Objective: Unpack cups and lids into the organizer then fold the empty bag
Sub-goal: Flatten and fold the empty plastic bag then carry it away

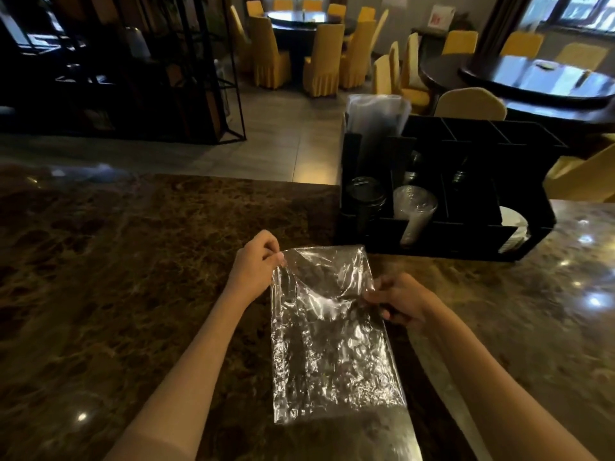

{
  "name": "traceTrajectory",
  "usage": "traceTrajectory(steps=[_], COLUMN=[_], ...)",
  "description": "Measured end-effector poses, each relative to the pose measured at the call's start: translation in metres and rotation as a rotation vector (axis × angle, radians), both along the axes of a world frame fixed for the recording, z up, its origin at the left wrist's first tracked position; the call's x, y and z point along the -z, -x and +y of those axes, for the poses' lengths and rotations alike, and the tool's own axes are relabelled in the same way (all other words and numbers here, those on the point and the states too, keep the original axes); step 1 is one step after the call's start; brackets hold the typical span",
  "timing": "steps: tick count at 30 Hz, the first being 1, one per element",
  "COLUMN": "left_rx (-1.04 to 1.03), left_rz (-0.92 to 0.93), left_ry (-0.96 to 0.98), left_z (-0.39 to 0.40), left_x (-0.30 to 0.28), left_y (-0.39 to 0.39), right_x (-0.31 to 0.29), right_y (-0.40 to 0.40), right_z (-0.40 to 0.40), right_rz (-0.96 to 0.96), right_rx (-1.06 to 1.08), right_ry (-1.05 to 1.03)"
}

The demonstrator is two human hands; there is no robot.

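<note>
An empty clear plastic bag (pixel 332 347) lies crinkled and flat on the brown marble counter (pixel 116 277), its far end lifted. My left hand (pixel 254 266) pinches the bag's far left corner. My right hand (pixel 399 301) grips the bag's right edge. Just beyond stands the black organizer (pixel 466 234). Its front compartments hold a stack of black lids (pixel 364 194), a stack of clear cups (pixel 414 207) and white lids (pixel 514 224). A tall stack of clear cups (pixel 376 128) in plastic stands at its back left.
The counter's far edge drops to a tiled floor. Beyond are dark round tables (pixel 539 81) with yellow-covered chairs (pixel 471 104) and a black metal shelf (pixel 133 78) at the left. The counter spreads out wide to the left of the bag.
</note>
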State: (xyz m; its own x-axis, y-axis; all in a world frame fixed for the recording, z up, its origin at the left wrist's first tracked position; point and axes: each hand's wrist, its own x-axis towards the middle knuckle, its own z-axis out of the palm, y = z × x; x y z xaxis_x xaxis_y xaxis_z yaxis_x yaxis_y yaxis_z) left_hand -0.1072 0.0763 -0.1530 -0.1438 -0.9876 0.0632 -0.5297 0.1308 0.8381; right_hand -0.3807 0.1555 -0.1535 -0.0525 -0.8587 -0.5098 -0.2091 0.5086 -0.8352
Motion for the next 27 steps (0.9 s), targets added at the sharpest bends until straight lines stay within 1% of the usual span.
traceTrajectory(steps=[2, 5, 6, 8, 10, 13, 17, 21, 25, 27], left_rx=[-0.03, -0.115, -0.133, -0.119, -0.098, -0.119, -0.166, -0.208, -0.193, -0.163], left_rz=[0.043, 0.181, 0.2, 0.186, 0.176, 0.167, 0.155, 0.116, 0.175, 0.193], left_ry=[-0.032, -0.238, -0.307, -0.393, -0.426, -0.434, -0.388, -0.359, -0.35, -0.33], left_z=[0.013, 0.034, 0.041, 0.054, 0.064, 0.072, 0.074, 0.074, 0.076, 0.077], left_x=[-0.004, 0.001, 0.003, 0.008, 0.012, 0.016, 0.022, 0.026, 0.031, 0.033], left_y=[-0.003, -0.011, -0.013, -0.014, -0.012, -0.009, -0.009, -0.009, -0.013, -0.017], right_x=[0.002, 0.012, 0.015, 0.02, 0.024, 0.029, 0.033, 0.037, 0.044, 0.046], right_y=[-0.001, -0.002, -0.002, 0.0, 0.0, -0.001, 0.002, 0.0, -0.002, 0.0], right_z=[0.009, 0.016, 0.017, 0.019, 0.02, 0.023, 0.026, 0.027, 0.032, 0.038], right_rz=[-0.044, -0.152, -0.185, -0.226, -0.244, -0.253, -0.212, -0.221, -0.25, -0.257], right_rx=[0.029, 0.102, 0.124, 0.157, 0.176, 0.186, 0.181, 0.238, 0.29, 0.247], right_ry=[0.027, 0.067, 0.074, 0.082, 0.091, 0.12, 0.159, 0.201, 0.263, 0.313])
